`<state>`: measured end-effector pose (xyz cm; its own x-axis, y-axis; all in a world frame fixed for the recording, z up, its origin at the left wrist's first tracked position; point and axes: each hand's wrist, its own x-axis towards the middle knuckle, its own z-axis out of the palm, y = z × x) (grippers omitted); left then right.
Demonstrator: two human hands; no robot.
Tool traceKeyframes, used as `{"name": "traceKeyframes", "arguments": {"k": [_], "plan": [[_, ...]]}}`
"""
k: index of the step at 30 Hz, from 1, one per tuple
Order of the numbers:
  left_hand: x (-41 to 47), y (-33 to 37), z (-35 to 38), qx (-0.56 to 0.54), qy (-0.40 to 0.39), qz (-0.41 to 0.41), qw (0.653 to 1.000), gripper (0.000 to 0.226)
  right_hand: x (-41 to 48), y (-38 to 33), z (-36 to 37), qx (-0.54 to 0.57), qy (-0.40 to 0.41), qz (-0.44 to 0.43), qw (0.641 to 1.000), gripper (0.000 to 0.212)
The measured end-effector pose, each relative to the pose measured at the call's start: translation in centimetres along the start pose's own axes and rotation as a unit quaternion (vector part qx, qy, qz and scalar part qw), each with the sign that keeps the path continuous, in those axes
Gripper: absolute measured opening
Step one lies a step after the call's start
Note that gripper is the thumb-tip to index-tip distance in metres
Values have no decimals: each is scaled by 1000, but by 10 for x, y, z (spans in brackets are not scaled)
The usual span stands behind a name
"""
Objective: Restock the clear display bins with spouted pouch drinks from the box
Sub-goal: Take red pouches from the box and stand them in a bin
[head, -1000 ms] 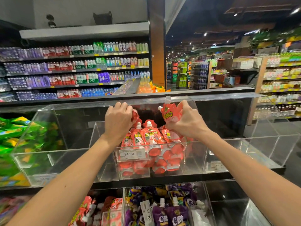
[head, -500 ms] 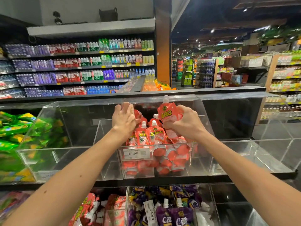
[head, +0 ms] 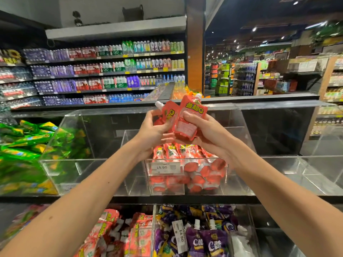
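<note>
From the head camera we see our left hand [head: 156, 131] clenched on one red pouch [head: 169, 115] and our right hand [head: 207, 135] grasping another pouch [head: 191, 115], both pressed together in the grip above the clear bin [head: 185, 190] of red pouches.

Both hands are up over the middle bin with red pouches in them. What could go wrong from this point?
1. The left hand and right hand clutch several red pouches loosely together above the middle bin; one could slip and fall outside it.
2. The pouches in the bin are heaped near its front wall; more might spill over.
</note>
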<state>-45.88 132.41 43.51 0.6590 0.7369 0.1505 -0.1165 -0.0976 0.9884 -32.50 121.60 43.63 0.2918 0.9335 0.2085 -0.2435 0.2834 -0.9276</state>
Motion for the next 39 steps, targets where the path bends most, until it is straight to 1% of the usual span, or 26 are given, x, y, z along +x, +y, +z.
{"name": "traceKeyframes", "arguments": {"k": [2, 4, 5, 6, 7, 9, 10, 12, 13, 14, 16, 17, 18, 20, 22, 23, 25, 26, 28, 29, 30, 32, 33, 35, 37, 39], "plan": [[-5, 1, 0, -51, 19, 9, 998, 49, 3, 3, 2, 6, -27, 11, 1000, 54], [-6, 1, -6, -32, 61, 43, 997, 48, 5, 4, 2, -36, -21, 2, 999, 42], [-6, 1, -11, 20, 91, 75, 993, 47, 5, 4, 0, -85, -2, -11, 996, 31], [-4, 1, -18, 104, 118, 109, 982, 47, 7, 4, -5, -141, 22, -24, 990, 22], [-2, 0, -24, 201, 129, 133, 962, 46, 9, 5, -11, -193, 40, -29, 980, 18], [0, 0, -30, 361, 106, 127, 918, 46, 14, 10, -21, -266, 73, -14, 961, 19], [2, -2, -31, 406, 93, 111, 902, 46, 17, 14, -22, -286, 87, 6, 954, 19], [6, -3, -29, 450, 87, 96, 884, 46, 23, 20, -18, -316, 100, 51, 942, 20], [9, -3, -27, 469, 89, 96, 873, 46, 25, 22, -13, -344, 103, 67, 931, 26], [11, -2, -24, 492, 89, 96, 860, 45, 28, 23, -8, -378, 109, 77, 916, 39], [15, 1, -20, 540, 89, 86, 833, 44, 32, 23, 1, -440, 131, 92, 883, 76], [17, 2, -18, 557, 92, 76, 822, 42, 32, 24, 4, -469, 142, 89, 867, 86], [18, 3, -16, 572, 97, 66, 811, 39, 32, 25, 4, -494, 148, 80, 853, 87], [19, 2, -13, 606, 106, 63, 786, 30, 30, 25, 6, -522, 149, 62, 837, 80], [18, -1, -8, 652, 105, 82, 747, 22, 29, 26, 6, -538, 153, 52, 828, 77], [17, -4, -5, 679, 98, 92, 722, 23, 28, 26, 7, -550, 154, 48, 820, 75], [12, -10, 2, 731, 85, 100, 669, 33, 28, 28, 9, -587, 153, 43, 794, 69], [10, -13, 3, 764, 87, 113, 630, 36, 28, 28, 10, -607, 149, 44, 779, 67], [10, -17, -1, 825, 86, 152, 538, 35, 29, 30, 8, -639, 129, 53, 756, 66], [11, -19, -7, 842, 74, 166, 509, 31, 29, 31, 7, -652, 118, 63, 746, 68], [13, -20, -14, 851, 54, 171, 494, 27, 29, 32, 5, -669, 109, 74, 732, 71], [14, -21, -27, 855, 21, 178, 487, 24, 29, 34, 4, -709, 90, 94, 693, 76], [14, -22, -30, 855, 13, 182, 486, 24, 28, 35, 4, -721, 82, 103, 681, 78], [13, -24, -30, 846, 13, 190, 499, 26, 28, 36, 5, -726, 79, 105, 675, 78], [8, -29, -31, 815, 26, 198, 543, 33, 22, 40, 6, -718, 96, 76, 686, 75], [-1, -38, -37, 752, 37, 227, 618, 28, 8, 46, 9, -696, 134, 10, 705, 65]]}}
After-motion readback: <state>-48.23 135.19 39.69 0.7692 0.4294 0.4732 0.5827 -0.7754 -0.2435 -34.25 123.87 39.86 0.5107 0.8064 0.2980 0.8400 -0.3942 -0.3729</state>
